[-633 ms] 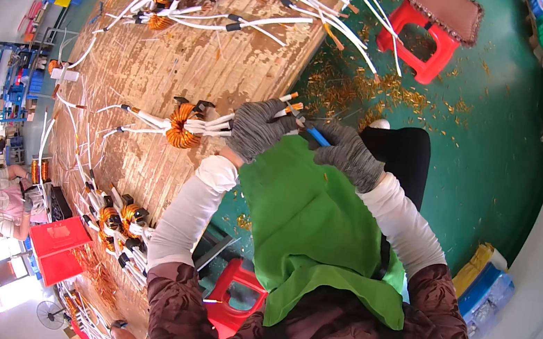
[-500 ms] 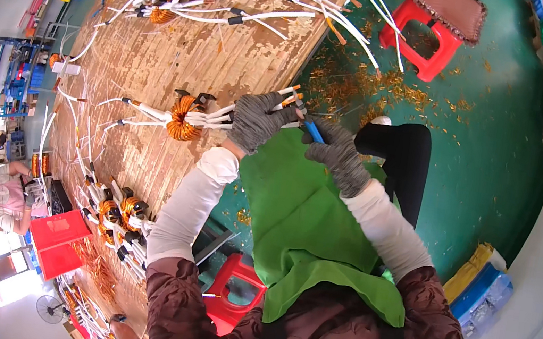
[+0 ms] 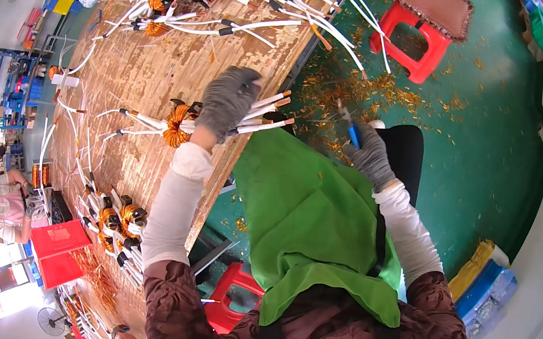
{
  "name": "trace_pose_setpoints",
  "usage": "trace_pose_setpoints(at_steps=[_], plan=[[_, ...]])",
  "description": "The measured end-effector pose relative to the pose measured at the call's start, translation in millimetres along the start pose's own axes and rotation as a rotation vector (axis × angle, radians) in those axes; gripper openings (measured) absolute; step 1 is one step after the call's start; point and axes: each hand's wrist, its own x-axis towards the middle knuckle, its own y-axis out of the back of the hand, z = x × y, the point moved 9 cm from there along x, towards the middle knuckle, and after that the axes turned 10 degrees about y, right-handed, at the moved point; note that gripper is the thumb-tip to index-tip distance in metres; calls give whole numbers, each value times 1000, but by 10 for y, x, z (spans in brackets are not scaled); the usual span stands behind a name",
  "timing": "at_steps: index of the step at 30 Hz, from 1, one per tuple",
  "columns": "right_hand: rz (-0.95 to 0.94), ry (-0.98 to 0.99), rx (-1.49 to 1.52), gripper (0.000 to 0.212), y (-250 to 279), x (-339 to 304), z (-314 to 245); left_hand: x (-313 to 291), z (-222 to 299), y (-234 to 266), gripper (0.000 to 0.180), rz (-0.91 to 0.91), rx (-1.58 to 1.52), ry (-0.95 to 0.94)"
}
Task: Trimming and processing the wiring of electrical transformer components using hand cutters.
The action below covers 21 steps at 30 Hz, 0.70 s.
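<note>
A copper-wound ring coil lies on the worn wooden table, its white-sleeved leads reaching over the edge towards me. Their bare ends are copper-coloured. Over the leads beside the coil is my left hand, in a grey glove; its fingers are loosely bent and apart, with nothing visible in them. Off to the right, above the floor, my right hand, also gloved, is closed round a blue-handled hand tool. The tool's slim metal tip points up and away from the leads.
More coils with white leads are piled at the table's far end, some overhanging its edge. Another group of coils sits at the left. A red stool and copper scraps are on the green floor. Two people are across the table.
My hands have separated. The left has come off the lead ends and moved left and up; the right has carried the blue-handled tool away to the right.
</note>
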Motion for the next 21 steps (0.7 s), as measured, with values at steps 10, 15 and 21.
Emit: trace_pose_setpoints(at_steps=[10, 15, 21], plan=[[-131, 363, -13, 60, -291, 348, -735, -88, -95, -302, 16, -207, -245, 128], [-151, 423, 28, 60, -377, 566, -1010, -168, -93, -317, 20, -266, -376, 217], [33, 459, -169, 51, -294, 565, -1327, -191, -37, -174, 20, -85, -278, 87]])
